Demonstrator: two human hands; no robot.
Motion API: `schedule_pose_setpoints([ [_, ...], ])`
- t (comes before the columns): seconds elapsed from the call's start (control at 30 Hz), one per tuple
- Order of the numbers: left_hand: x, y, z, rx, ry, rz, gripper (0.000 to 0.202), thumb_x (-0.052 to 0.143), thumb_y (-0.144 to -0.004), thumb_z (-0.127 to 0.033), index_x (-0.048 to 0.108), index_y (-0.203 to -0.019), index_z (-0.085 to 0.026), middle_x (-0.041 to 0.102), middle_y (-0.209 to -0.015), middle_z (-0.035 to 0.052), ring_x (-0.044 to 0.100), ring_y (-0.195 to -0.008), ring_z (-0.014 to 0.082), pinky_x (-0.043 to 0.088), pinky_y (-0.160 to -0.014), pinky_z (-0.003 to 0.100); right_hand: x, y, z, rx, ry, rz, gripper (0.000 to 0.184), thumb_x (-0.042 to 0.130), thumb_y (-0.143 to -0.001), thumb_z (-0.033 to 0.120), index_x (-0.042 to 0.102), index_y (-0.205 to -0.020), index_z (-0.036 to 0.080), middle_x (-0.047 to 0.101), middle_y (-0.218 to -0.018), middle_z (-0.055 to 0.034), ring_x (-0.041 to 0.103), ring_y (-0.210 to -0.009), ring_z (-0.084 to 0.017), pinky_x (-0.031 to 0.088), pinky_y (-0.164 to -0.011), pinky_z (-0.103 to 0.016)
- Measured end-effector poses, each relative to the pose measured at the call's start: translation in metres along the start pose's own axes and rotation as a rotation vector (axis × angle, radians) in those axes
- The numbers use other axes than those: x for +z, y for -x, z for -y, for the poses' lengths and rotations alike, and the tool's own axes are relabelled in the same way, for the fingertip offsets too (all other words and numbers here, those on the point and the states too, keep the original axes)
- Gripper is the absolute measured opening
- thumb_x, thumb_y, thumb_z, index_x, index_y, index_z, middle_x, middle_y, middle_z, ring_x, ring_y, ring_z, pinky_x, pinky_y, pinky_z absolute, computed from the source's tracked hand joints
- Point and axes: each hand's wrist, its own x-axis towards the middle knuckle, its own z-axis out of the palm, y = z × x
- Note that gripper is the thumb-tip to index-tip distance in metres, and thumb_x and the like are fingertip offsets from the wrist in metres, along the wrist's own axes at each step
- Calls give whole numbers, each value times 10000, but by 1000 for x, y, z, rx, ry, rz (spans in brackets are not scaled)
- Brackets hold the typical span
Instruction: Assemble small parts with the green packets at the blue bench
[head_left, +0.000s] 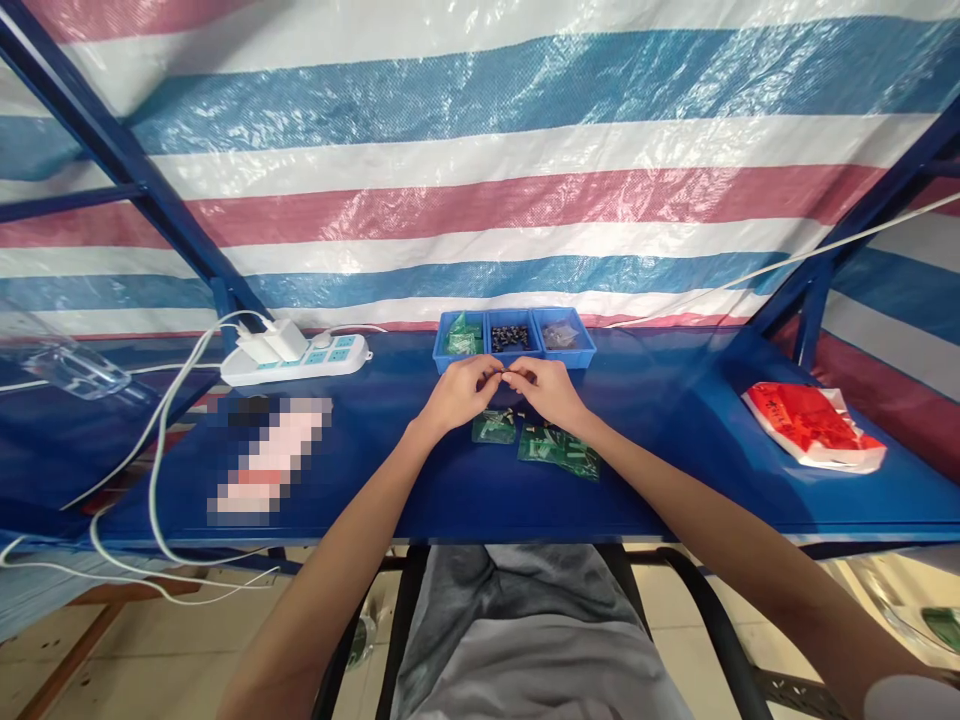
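My left hand [466, 390] and my right hand [550, 388] meet fingertip to fingertip over the table. Both are closed in a pinch, and whatever sits between the fingers is too small to make out. Just behind them stands a blue three-part bin [583, 355]. Its left section holds small green-tinted bags [464, 336], the middle one many small black parts [511, 337], the right one small clear pieces [559, 335]. Below my hands lie a small green bag [493, 428] and more green bags with small parts inside [560, 452], partly under my right wrist. Some tiny brass-coloured pieces lie beside them.
A white power strip [300, 365] with plugged-in chargers and loose white cables is at the back left of the blue table [660, 430]. A blurred-out patch [270, 455] lies in front of it. On the right rests a red and white packet [814, 425]. Striped sheeting [487, 200] hangs behind.
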Motion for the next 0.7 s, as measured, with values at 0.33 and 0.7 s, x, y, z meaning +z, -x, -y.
schedule_pose_setpoints([
  [0.33, 0, 2, 2, 7, -88, 45, 267, 499, -998, -389, 648, -899, -192, 645, -816, 31, 566, -692, 154, 426, -675, 271, -1, 1, 4, -74, 5, -81, 156, 640, -925, 326, 740, -978, 218, 763, -888, -44, 684, -786, -214, 500, -734, -312],
  [0.7, 5, 3, -2, 3, -87, 68, 251, 500, -998, -395, 637, -897, -211, 645, -781, 13, 562, -660, 158, 391, -633, 274, -3, -1, 5, -80, 90, -40, 192, 520, -945, 204, 710, -918, 213, 743, -867, -34, 672, -762, -199, 477, -741, -297],
])
